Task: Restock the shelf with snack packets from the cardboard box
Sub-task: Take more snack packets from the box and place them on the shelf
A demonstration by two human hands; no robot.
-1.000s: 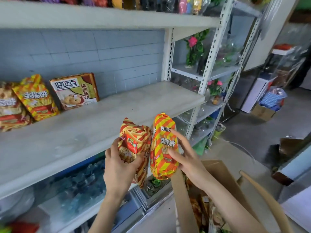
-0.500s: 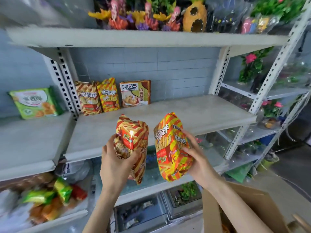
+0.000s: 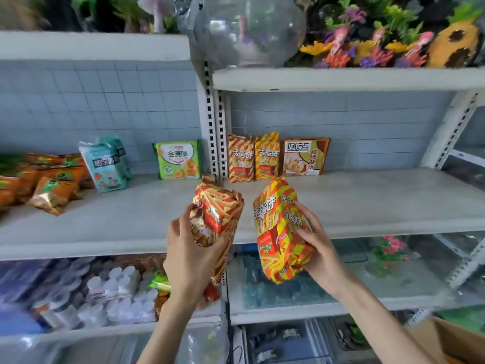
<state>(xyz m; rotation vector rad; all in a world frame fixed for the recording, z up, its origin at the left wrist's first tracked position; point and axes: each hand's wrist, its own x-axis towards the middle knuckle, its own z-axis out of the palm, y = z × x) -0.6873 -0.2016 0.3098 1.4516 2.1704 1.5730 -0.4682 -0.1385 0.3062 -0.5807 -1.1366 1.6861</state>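
Two snack packets are held up side by side at the centre of the frame, in front of the front edge of the grey shelf (image 3: 367, 203). The left hand (image 3: 189, 258) grips the red-and-gold packet (image 3: 217, 222) from below, with its fingers curled round the lower half. This packet stands roughly upright. The right hand (image 3: 321, 249) clasps the orange-and-yellow packet (image 3: 279, 232), with fingers and thumb wrapped round its right edge. This packet stands on end with its printed front facing the camera. The two packets are near each other but apart, with a narrow gap between them.

At the back of the shelf, just above the held packets, two striped packets (image 3: 253, 158) of the same kind stand upright and touching. A brown biscuit pack (image 3: 304, 157) stands just to their right. A perforated white post (image 3: 212, 127) divides the shelving. Left of it stand a green packet (image 3: 178, 160) and a teal packet (image 3: 107, 166). A heap of orange packets (image 3: 55, 190) lies at the left edge of the frame.

A corner of the cardboard box (image 3: 458, 340) shows at the lower right. White bottles (image 3: 118, 292) fill the lower left shelf. On the top shelf a glass bowl (image 3: 249, 30) sits above the post, with bright plastic ornaments (image 3: 367, 51) to its right.
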